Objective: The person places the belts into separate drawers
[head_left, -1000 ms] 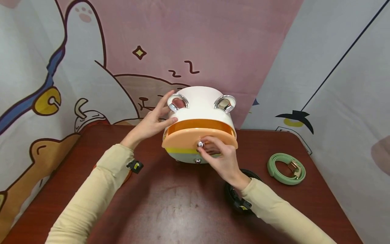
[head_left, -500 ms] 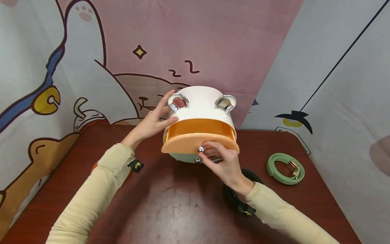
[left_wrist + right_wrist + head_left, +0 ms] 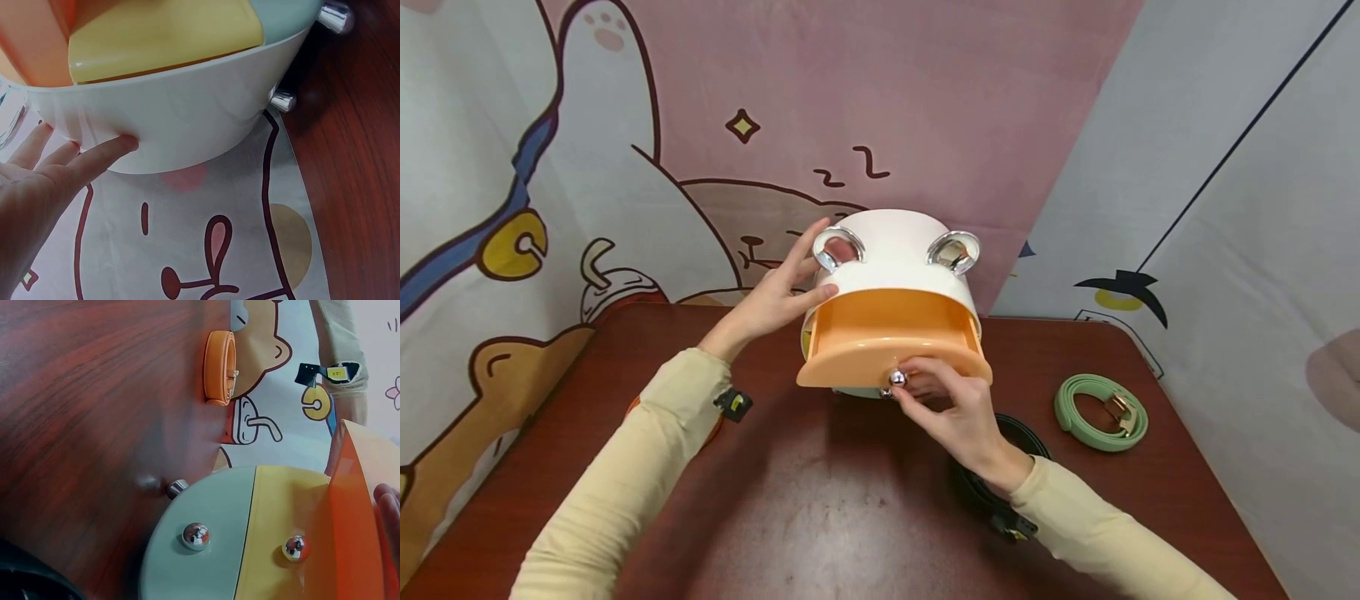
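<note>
A small white drawer cabinet (image 3: 895, 258) with shiny round eyes stands at the back of the table. My left hand (image 3: 767, 304) rests against its left side, fingers fairly straight, as the left wrist view also shows. The orange top drawer (image 3: 842, 367) is pulled out, and its visible inside holds nothing. Thumb and fingers of my right hand (image 3: 958, 417) pinch its round silver knob (image 3: 898, 377). Beneath it, in the right wrist view, a yellow drawer (image 3: 272, 519) and a green drawer (image 3: 212, 562) are closed, each with a silver knob.
A coiled green belt (image 3: 1067, 412) lies at the right of the table (image 3: 820, 517). Under my right forearm is a coiled black belt (image 3: 1026, 437), partly covered. An orange coiled belt (image 3: 215, 369) lies on the left side, mostly hidden by my left sleeve in the head view.
The orange drawer has slid farther out toward me, with my right hand pinching its knob throughout. My left hand has stayed against the cabinet's side.
</note>
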Action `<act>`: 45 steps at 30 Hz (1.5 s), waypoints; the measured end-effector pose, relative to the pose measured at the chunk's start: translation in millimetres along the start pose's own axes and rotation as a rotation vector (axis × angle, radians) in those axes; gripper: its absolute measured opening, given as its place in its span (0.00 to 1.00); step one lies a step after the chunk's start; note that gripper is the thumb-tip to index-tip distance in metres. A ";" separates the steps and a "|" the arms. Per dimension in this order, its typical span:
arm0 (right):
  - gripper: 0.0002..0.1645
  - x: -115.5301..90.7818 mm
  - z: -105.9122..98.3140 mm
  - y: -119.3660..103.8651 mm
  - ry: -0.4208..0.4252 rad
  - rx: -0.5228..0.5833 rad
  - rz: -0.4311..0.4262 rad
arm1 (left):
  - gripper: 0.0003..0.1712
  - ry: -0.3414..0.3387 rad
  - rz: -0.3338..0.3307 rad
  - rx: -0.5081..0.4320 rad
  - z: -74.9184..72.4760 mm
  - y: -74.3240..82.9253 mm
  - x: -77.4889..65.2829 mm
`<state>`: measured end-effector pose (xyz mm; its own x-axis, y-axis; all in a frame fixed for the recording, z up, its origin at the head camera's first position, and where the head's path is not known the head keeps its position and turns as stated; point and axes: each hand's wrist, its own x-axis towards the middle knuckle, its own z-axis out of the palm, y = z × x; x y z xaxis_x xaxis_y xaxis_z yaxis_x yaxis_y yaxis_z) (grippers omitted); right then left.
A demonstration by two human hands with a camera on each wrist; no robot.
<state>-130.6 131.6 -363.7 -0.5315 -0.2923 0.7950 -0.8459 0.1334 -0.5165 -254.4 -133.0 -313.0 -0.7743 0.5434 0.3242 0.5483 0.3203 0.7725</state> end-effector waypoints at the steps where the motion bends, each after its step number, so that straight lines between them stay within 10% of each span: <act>1: 0.17 -0.6 -0.3 0.0 -0.002 0.000 -0.002 | 0.49 0.000 0.002 0.000 0.0 -0.2 0.1; 45: 0.15 -12.8 -0.2 -5.8 -0.022 0.026 -0.020 | 0.48 0.005 -0.009 0.009 1.1 0.0 -1.3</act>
<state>-118.9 134.8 -370.9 -0.5127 -0.3157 0.7984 -0.8549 0.1022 -0.5086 -253.1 -132.8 -314.1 -0.7807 0.5364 0.3205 0.5444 0.3322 0.7702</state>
